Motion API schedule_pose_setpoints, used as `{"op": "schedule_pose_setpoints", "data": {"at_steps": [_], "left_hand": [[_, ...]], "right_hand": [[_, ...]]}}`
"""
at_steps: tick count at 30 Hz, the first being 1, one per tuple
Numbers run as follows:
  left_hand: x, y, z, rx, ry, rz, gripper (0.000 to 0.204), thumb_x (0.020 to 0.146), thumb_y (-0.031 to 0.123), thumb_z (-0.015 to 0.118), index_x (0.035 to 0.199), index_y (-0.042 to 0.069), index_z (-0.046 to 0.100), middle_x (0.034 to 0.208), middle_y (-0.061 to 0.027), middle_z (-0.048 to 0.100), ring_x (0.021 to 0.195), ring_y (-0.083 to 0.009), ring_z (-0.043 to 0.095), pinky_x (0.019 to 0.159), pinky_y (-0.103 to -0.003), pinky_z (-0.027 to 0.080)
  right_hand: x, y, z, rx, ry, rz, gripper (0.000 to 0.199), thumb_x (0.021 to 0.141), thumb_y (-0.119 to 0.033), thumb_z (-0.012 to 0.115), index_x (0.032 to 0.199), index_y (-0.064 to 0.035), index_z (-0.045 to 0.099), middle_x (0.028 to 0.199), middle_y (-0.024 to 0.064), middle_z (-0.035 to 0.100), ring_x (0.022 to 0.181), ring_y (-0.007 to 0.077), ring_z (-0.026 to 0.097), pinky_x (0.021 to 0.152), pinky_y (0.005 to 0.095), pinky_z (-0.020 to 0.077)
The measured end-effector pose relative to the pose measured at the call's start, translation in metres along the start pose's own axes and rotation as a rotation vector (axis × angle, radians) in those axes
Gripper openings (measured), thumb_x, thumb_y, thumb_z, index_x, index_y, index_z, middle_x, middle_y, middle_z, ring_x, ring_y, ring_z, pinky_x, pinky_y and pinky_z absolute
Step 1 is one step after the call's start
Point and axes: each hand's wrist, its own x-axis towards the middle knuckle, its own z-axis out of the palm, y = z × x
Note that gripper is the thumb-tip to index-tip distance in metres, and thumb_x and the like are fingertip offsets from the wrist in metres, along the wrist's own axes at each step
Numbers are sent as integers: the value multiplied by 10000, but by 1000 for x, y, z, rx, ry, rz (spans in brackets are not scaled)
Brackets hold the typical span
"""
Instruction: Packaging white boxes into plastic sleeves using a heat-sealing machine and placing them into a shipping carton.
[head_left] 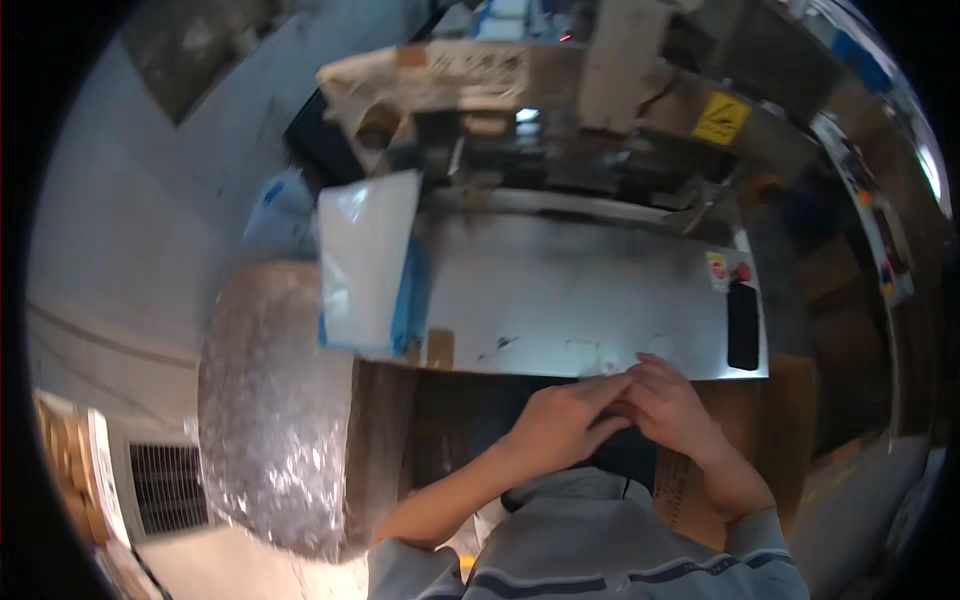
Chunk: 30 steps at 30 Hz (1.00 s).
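My left hand (562, 422) and my right hand (668, 402) meet in front of my body, at the near edge of a white tabletop (570, 290). The fingers of both are bent and pressed together, the tips overlapping. Whatever lies between them is hidden; only a small pale spot shows by the fingertips, too blurred to name. A black phone-like slab (743, 326) lies at the table's right end, beyond my right hand. To the left, a white plastic packet (366, 255) rests over blue packaging (413, 300) at the table's corner.
A big roll of bubble wrap (275, 400) stands left of the table. Cardboard (685, 495) sits beside my right forearm, below the tabletop. Behind the table is a cardboard-edged shelf (470, 75) with a yellow sign (722, 118) and a tape roll (379, 127).
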Motion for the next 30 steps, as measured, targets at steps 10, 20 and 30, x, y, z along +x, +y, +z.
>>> {"op": "schedule_pose_setpoints", "data": {"at_steps": [10,20,30], "left_hand": [[33,-30,-31,233,-368,-121,170,947,213,625,970,60,697,901,-173,705,835,-395,660,732,-444,521],[96,-25,-101,172,-425,-227,187,987,204,577,1025,30,636,841,-211,683,798,-413,663,728,-449,519],[217,-181,-127,-129,-420,-439,247,943,281,657,908,37,660,801,-11,660,765,-105,606,702,-289,509]], "right_hand": [[-8,37,-35,37,-174,111,114,882,-195,709,918,-94,672,945,56,683,1042,266,633,1114,532,378],[47,97,-58,172,-302,198,156,929,-192,630,1036,-113,710,1068,54,697,1125,253,612,1178,549,283],[140,222,-24,273,-193,355,264,903,-305,657,910,-59,754,843,170,719,779,305,694,716,415,528]]}}
